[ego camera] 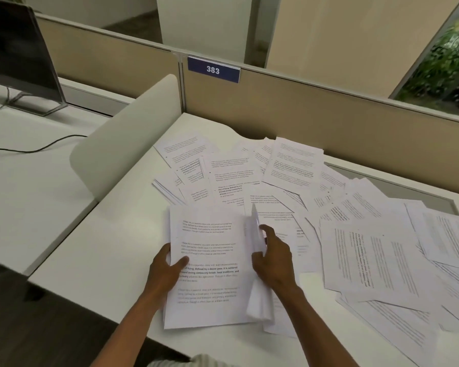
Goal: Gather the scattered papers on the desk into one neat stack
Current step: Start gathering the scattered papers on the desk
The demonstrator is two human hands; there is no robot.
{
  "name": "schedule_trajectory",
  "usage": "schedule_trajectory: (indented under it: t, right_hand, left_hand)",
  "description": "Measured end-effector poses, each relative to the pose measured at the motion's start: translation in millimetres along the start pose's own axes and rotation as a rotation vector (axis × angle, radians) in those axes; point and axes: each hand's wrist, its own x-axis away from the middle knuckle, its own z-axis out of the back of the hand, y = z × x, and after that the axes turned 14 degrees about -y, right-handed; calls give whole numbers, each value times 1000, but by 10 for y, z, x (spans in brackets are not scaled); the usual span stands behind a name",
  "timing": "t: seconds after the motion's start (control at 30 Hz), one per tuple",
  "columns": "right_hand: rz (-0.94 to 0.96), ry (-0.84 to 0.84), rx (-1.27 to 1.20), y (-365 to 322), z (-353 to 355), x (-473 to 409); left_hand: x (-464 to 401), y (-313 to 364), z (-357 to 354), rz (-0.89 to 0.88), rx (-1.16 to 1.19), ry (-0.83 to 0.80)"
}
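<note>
At 6 o'clock on the tabletop (112,260), the left hand (167,271) pinches the stack (210,260) steady while the right hand (272,260), fingers curled, pinches more sheets (259,300) to add.

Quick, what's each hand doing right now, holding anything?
Left hand: shut on the gathered stack, thumb on top at its left edge.
Right hand: shut on a curled sheet.

Two hands in play, the left hand (167,271) and the right hand (273,263). One gathered stack (210,271) between them. Loose papers (368,260) all over the one desk (112,250), overlapping too much to count. One monitor (16,54), one number plate (214,70), one curved divider (122,139).
</note>
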Motion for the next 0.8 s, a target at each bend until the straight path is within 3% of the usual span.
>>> schedule_trajectory:
  t: [0.17,0.33,0.4,0.47,0.57,0.67,0.8]
  right_hand:
    - [163,-106,-54,-501,-539,-55]
    - [190,-354,2,-648,-869,-150]
    - [234,-301,-185,-609,-775,-156]
    - [234,-53,-276,-454,-630,-207]
    - [12,279,-92,-95,-351,-367]
    - [-256,122,183,202,-173,-485]
    - [-297,-38,440,330,-167,-489]
  left_hand:
    - [10,45,-48,12,142,-2]
    - [-94,-22,-10,43,119,16]
    - [-82,-22,-7,20,82,31]
    - [-92,-49,16,19,49,43]
    - [-110,-68,93,30,26,81]
    - [-102,-71,213,36,37,132]
    - [-110,-82,427,54,38,173]
